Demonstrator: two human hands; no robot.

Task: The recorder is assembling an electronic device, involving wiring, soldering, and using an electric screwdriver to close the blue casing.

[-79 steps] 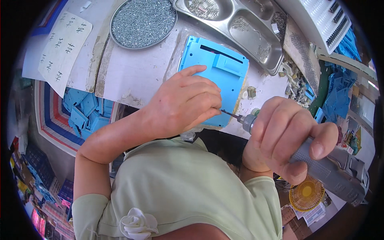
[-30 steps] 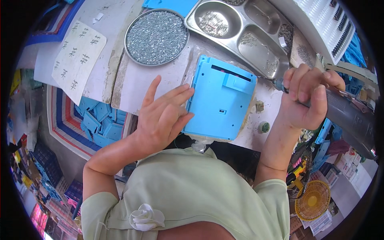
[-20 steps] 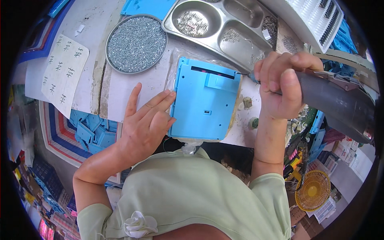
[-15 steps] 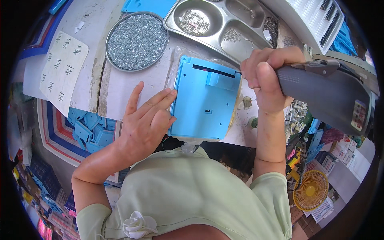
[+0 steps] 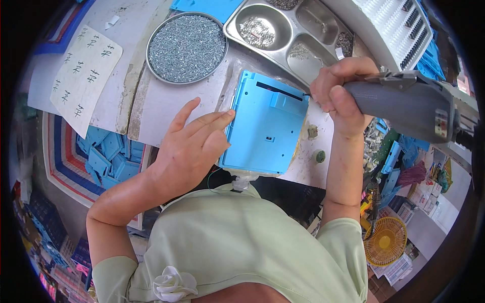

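"White-topped bench [image 5: 156, 116], rough along its seam. Taking the blue casing [image 5: 255, 146] as the clock's centre, what lies around it?"

"Toward half past ten, a round tray [image 5: 148, 53] full of small silvery metal pieces [image 5: 187, 48]; at one o'clock, a steel compartment tray [image 5: 295, 28]. Between nine and ten lies a handwritten paper sheet [image 5: 86, 70], and between eight and nine, a striped container [image 5: 58, 156] with blue plastic parts [image 5: 108, 146] inside."

"And the casing itself?"

"Flat on the bench, over clear plastic [image 5: 245, 183], its long dark slot [image 5: 279, 91] toward one o'clock."

"How is the left hand [image 5: 189, 151] set?"

"At nine o'clock, fingers spread, one standing apart from the rest, fingertips touching the casing's edge."

"The right hand [image 5: 343, 96]?"

"Between two and three, wrapped round the front of a grey electric screwdriver [image 5: 404, 101], fingers pressed tight to it. The tool's body runs out toward three o'clock, and its bit [image 5: 306, 94] is at the casing's two o'clock corner."

"Touching it?"

"I can't tell; the fingers hide much of that end."

"Lower down?"

"Between four and five, a yellow basket [image 5: 386, 242], well apart from the casing; at seven, a white fabric flower [image 5: 174, 284] on the pale green shirt [image 5: 242, 237]."
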